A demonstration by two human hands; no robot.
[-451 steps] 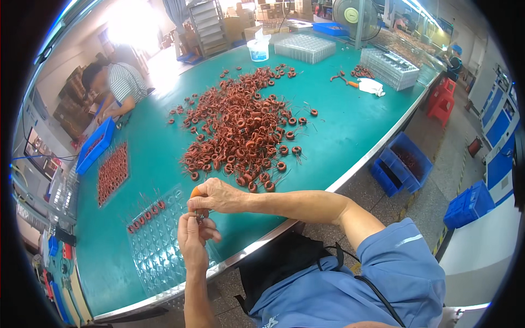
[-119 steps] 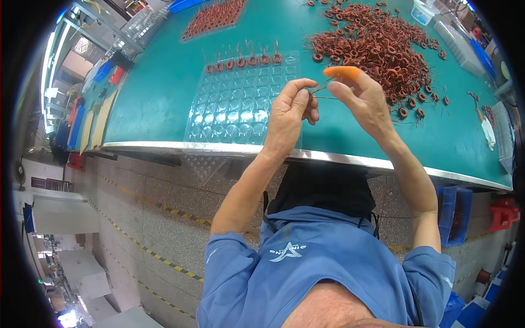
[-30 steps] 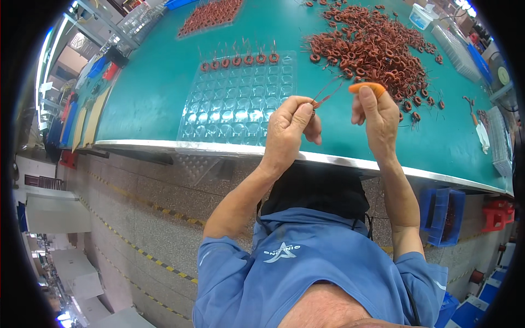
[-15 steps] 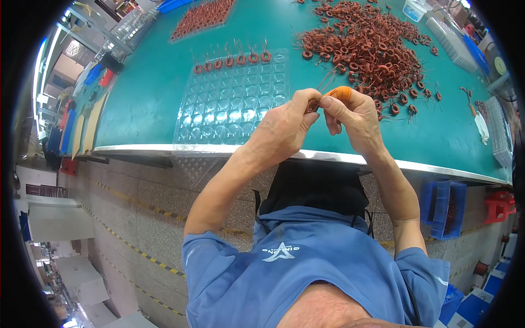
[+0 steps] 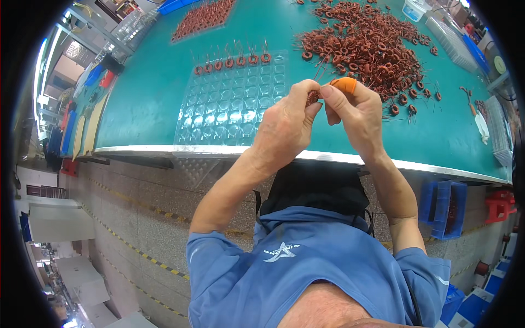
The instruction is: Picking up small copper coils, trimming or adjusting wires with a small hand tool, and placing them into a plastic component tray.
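Between the fingertips of my left hand (image 5: 285, 121) is a copper-wound toroid coil (image 5: 312, 98), its long wire leads pointing up and away from me. My right hand (image 5: 355, 112) is closed against the coil's right side, thumb and forefinger pinched at it; an orange finger cot (image 5: 344, 85) covers one finger. What exactly the right fingertips grip is hidden. Left of my hands lies a clear plastic tray (image 5: 229, 104) with round pockets; its far row holds several coils (image 5: 229, 62) with leads standing up. Beyond my right hand spreads a big heap of similar coils (image 5: 372, 44).
The green table (image 5: 142, 109) has a pale metal front edge. Another tray filled with coils (image 5: 202, 21) lies at the far left. Stacked clear trays (image 5: 451, 44) and a white tub (image 5: 414, 10) stand at the far right. Blue bins (image 5: 445, 210) sit below the table's right side.
Both hands have shifted slightly, keeping the coil between them. The coil's leads now point more steeply upward, and the right fingers have moved in closer to the left.
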